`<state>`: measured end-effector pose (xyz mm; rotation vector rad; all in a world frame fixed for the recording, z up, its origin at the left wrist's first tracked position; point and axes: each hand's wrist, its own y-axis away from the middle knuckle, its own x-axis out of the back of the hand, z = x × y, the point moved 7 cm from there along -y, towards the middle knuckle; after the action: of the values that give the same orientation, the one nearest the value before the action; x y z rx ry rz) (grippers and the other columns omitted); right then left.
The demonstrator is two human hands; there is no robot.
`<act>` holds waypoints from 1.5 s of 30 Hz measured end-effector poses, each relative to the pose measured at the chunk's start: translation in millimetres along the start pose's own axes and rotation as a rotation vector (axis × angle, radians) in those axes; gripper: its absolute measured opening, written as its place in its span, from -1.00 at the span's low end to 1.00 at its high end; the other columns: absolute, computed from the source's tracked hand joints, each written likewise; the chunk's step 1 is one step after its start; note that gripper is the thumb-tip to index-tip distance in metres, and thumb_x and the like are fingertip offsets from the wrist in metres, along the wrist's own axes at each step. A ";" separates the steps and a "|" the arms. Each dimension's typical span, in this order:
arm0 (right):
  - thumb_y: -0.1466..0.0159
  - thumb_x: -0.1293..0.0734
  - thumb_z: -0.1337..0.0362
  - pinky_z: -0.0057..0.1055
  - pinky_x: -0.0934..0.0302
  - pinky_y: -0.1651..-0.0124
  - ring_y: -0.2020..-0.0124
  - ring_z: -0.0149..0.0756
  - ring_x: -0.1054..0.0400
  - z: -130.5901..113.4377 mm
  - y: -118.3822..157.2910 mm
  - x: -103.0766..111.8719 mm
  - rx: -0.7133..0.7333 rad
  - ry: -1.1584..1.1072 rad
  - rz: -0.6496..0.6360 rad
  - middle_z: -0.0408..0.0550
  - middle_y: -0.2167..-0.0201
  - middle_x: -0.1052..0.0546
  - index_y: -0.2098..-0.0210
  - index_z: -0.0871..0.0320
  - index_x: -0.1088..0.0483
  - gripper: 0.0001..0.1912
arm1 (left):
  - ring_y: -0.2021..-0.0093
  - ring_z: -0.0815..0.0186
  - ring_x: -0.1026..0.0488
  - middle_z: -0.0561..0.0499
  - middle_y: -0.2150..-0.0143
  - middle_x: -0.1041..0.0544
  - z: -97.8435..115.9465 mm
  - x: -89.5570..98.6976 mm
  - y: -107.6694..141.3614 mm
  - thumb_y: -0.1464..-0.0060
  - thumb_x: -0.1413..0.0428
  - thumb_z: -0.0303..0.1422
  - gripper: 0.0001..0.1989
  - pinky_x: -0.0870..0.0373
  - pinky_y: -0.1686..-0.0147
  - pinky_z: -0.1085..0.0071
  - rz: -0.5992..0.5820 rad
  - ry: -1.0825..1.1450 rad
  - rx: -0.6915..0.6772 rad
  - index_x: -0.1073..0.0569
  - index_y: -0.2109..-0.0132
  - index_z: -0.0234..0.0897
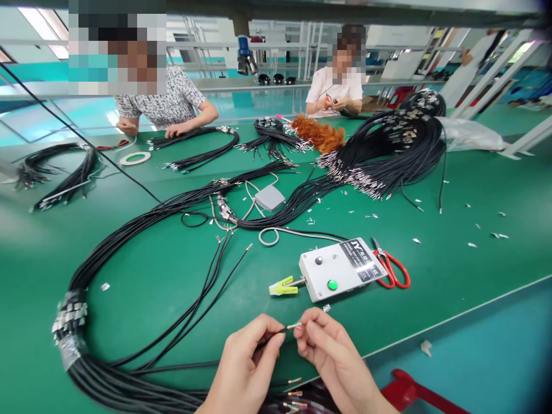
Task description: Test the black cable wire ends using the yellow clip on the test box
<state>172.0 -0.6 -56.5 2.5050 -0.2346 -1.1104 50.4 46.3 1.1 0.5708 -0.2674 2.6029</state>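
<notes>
My left hand (251, 359) pinches a black cable (283, 330) close to its stripped end. At that end, the fingertips of my right hand (324, 351) are closed on the thin bared wires (294, 326). Beyond my hands lies a white control box (321, 270) with a lit green button and a yellow clip (283, 286) on its shaft. A thick bundle of black cables (116, 238) curves round on the left, and several stripped ends show below my hands, partly hidden by them.
Red-handled scissors (394, 270) lie beside the box. A grey pedal-like block (269, 197), a large cable heap (388, 155), a tape roll (135, 158) and white scraps are spread over the green table (452, 253). Two people (172, 100) work across it. A red stool (403, 391) stands at lower right.
</notes>
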 end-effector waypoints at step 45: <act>0.04 -0.61 0.26 -0.50 -0.29 0.27 0.43 -0.47 -0.39 -17.2 -7.8 -17.4 0.031 0.138 -0.199 -0.16 0.43 -0.57 0.37 0.17 -0.45 -0.67 | 0.53 0.37 -0.41 0.07 0.50 -0.54 1.1 9.8 7.5 -0.20 -0.10 -0.35 -0.84 -0.36 0.52 0.57 0.037 0.082 0.024 -0.52 0.35 -0.22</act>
<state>173.1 16.6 -37.5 2.6657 0.0376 -1.0064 39.3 43.2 5.7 0.4704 -0.2224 2.6615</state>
